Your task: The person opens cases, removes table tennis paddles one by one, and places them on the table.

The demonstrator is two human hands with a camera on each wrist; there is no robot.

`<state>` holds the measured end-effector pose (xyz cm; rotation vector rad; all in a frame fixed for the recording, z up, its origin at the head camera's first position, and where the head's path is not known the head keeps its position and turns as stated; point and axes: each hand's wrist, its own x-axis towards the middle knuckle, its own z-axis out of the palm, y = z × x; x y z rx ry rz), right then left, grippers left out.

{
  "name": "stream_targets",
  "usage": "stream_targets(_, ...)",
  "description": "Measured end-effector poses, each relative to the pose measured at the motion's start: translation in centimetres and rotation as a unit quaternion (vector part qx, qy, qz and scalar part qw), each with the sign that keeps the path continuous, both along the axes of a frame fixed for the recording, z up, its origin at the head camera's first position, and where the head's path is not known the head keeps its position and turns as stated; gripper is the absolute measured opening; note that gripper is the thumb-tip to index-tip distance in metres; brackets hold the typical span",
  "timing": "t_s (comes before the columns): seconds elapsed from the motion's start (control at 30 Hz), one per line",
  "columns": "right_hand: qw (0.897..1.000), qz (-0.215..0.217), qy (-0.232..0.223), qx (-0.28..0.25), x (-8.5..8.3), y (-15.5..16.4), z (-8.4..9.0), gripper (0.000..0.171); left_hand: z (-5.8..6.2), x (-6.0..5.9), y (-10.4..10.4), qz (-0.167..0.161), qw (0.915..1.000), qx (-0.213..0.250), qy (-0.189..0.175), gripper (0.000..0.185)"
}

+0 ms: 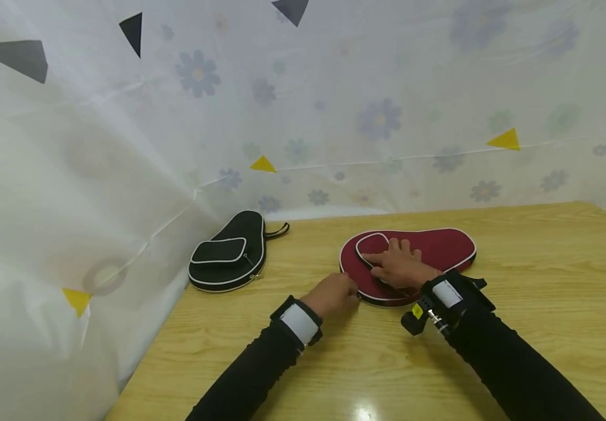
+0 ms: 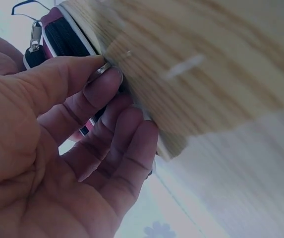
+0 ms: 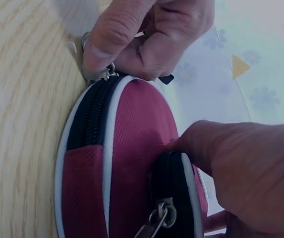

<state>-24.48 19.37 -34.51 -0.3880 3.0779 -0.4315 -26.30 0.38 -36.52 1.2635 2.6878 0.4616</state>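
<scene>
On the table, the left hand is pinching the red case's zipper pull, zip looking closed; the right hand is pressing flat.

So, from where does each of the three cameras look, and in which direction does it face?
Head: looks forward and down at the wooden table; both black sleeves show, the right hand on the red case, a black case further left.
Left wrist: from beneath the palm, the left hand pinching the zipper pull.
Right wrist: along the table at the red case; the right hand's thumb shows.
Shared: both wrist views show the left hand pinching the pull.
</scene>
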Motion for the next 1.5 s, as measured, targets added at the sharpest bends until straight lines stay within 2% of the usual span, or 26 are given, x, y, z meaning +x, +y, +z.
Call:
stream_targets(0.27, 1.000, 0.020, -0.011, 0.000, -0.2, 0.5, 0.4, 0.046, 0.1, 0.2, -0.1, 0.001, 1.0000, 0.007, 0.000, 0.043)
stream_targets(0.57, 0.997, 0.050, -0.039, -0.042, -0.3, 1.2, 1.0, 0.049, 0.1, -0.1, 0.0, 0.019, 0.9997, 0.001, -0.012, 0.044)
stream_targets(1.03, 0.996, 0.042, -0.047, -0.058, -0.7, 1.5, 1.1, 0.044, 0.3, -0.2, -0.3, 0.015, 0.9997, 0.016, -0.009, 0.047)
stream_targets(1.3, 0.998, 0.032, -0.021, -0.047, -0.4, 1.2, 0.8, 0.041, 0.1, 0.0, -0.2, 0.000, 0.9998, 0.011, 0.018, 0.046)
stream_targets(1.5, 0.999, -0.001, 0.012, -0.035, -0.2, 0.2, 1.0, 0.027, -0.2, 0.0, 0.2, 0.000, 0.9994, 0.004, 0.034, 0.047)
